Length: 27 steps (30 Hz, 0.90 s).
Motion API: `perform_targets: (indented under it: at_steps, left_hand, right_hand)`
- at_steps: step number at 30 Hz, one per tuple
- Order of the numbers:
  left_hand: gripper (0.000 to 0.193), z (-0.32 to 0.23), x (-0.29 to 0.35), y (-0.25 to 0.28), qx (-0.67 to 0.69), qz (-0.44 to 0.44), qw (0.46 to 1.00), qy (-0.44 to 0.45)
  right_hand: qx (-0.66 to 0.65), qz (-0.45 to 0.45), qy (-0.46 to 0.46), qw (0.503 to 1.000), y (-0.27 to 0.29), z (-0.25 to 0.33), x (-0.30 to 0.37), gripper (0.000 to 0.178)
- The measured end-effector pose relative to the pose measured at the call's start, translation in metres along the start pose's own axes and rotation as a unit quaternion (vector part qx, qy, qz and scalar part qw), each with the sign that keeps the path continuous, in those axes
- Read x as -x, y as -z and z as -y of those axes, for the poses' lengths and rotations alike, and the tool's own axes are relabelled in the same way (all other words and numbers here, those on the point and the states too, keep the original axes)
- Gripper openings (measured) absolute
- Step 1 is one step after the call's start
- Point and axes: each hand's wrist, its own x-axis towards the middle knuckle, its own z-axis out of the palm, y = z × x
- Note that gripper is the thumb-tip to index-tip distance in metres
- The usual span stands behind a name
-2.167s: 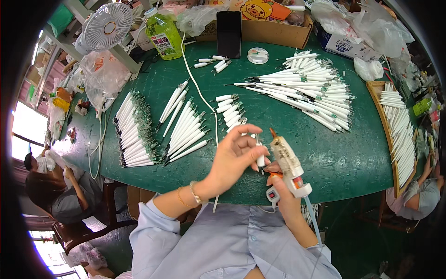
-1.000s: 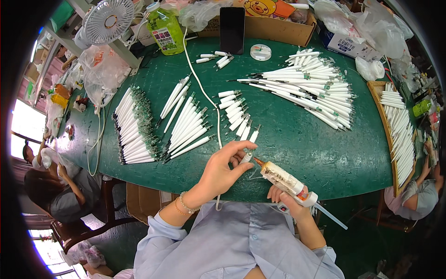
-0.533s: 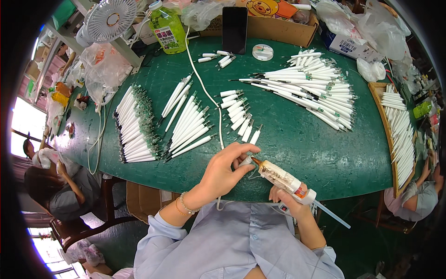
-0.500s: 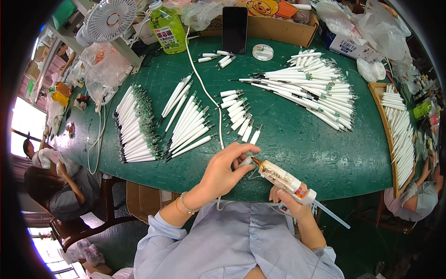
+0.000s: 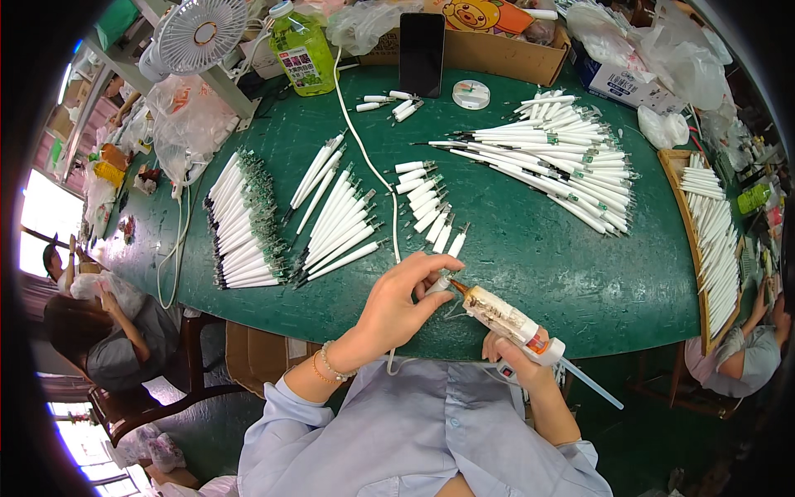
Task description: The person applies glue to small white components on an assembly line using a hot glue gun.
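Observation:
Near the table's front edge, my left hand [image 5: 396, 305] pinches a short white tube [image 5: 439, 285] between thumb and fingers. My right hand [image 5: 520, 358] is closed around the handle of a hot glue gun [image 5: 501, 317], whose brown nozzle points left at the end of that tube. Whether the tip touches it, I cannot tell. A pale glue stick [image 5: 592, 383] sticks out of the gun's back. Just beyond my left hand lies a curved row of short white tubes [image 5: 424, 199] with thin wire ends.
Longer white sticks lie in groups at left [image 5: 242, 228], centre [image 5: 338, 219] and right [image 5: 563, 161]. A white cable [image 5: 364, 149] crosses the green table [image 5: 530, 265]. Further back are a phone [image 5: 421, 54], a green bottle [image 5: 302, 54] and a fan [image 5: 201, 35]. A wooden tray [image 5: 677, 178] stands at right; people sit on both sides.
Both hands, the tube and the glue gun keep almost the same place. The tabletop things appear shifted very slightly to the right in the picture.

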Motion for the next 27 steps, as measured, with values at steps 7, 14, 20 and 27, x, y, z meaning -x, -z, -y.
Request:
perform_targets:
  at_steps: [7, 14, 20, 27]
  left_hand:
    - [0.035, 0.002, -0.001, -0.001, -0.018, -0.01, 1.0, -0.016]
    - [0.036, -0.01, -0.001, 0.004, -0.059, 0.017, 0.996, -0.065]
    - [0.041, 0.002, -0.082, 0.047, -0.256, -0.076, 0.951, -0.154]
    - [0.04, 0.043, -0.139, 0.088, -0.379, -0.003, 0.92, -0.1]
  right_hand:
    - [0.017, -0.008, -0.011, 1.0, 0.001, -0.001, 0.001, 0.012]
    - [0.16, -0.039, 0.059, 0.985, -0.004, -0.009, 0.001, 0.01]
    - [-0.096, -0.071, 0.076, 0.99, 0.002, -0.012, 0.001, 0.012]
    - [-0.041, -0.075, 0.055, 0.995, -0.009, -0.001, -0.001, 0.024]
